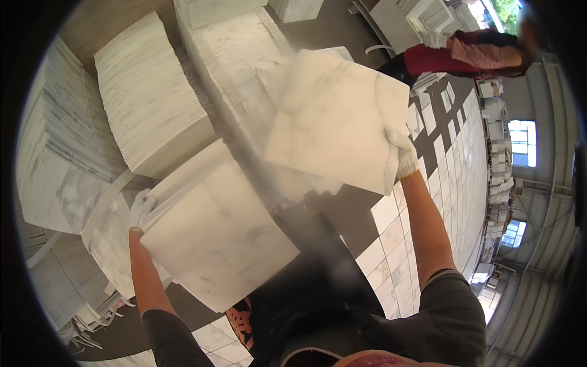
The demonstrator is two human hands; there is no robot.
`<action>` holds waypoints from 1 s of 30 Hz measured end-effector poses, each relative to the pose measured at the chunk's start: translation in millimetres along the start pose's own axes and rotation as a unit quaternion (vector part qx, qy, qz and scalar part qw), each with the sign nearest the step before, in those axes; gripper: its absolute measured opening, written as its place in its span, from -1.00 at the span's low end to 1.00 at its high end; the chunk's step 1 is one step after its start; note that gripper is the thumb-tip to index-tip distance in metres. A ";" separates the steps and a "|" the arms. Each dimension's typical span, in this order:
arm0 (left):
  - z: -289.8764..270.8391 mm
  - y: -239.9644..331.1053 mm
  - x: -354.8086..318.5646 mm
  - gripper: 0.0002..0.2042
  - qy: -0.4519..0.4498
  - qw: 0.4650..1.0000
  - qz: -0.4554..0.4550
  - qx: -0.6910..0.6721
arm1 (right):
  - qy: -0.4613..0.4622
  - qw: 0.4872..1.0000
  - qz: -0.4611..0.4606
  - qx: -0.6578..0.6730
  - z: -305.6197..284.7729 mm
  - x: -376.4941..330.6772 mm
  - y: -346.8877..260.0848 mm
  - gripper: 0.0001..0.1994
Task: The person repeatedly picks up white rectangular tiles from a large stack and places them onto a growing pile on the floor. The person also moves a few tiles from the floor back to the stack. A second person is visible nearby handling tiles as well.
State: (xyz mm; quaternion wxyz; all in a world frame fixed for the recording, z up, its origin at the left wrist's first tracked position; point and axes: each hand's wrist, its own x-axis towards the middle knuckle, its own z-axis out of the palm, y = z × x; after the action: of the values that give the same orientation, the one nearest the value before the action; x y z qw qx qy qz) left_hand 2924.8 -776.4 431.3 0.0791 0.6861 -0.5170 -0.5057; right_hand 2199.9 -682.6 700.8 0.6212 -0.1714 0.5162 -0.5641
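White knitted gloves cover both my hands. My right hand [402, 150] is closed on the right edge of a square white marble tile [339, 116] with faint grey veins, held up and tilted in front of me. My left hand [140, 207] grips the left edge of another white marble tile [220, 226], which leans close to my body. Behind this tile's upper left edge further thin edges show; I cannot tell how many tiles are together there. The fingertips of both hands are partly hidden by the tiles.
Tightly packed rows of marble tiles [150, 92] stand at the left and far side. Light tiles [397, 238] lie in a grid on the dark floor at right. A person in a red garment [440, 58] is at the far right. Loose straps [92, 321] lie at lower left.
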 end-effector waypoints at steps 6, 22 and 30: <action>-2.7 -0.8 2.4 -0.43 0.004 0.999 0.010 0.034 | 0.110 0.979 0.071 -0.158 -52.0 36.7 11.8 -0.52; -2.0 -2.6 1.4 -0.41 -0.037 0.995 -0.007 -0.094 | 0.161 0.951 0.074 -0.255 -32.5 42.9 17.0 -0.46; -17.7 34.8 -18.8 -0.31 -0.062 0.991 -0.038 -0.113 | 0.160 0.958 0.083 -0.223 -26.6 40.3 19.3 -0.41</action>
State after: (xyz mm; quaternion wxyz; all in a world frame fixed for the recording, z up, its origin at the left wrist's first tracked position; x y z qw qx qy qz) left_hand 2917.5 -784.7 473.2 0.1043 0.6591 -0.4339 -0.6053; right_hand 2181.0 -702.3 656.5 0.5217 -0.1696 0.7337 -0.4009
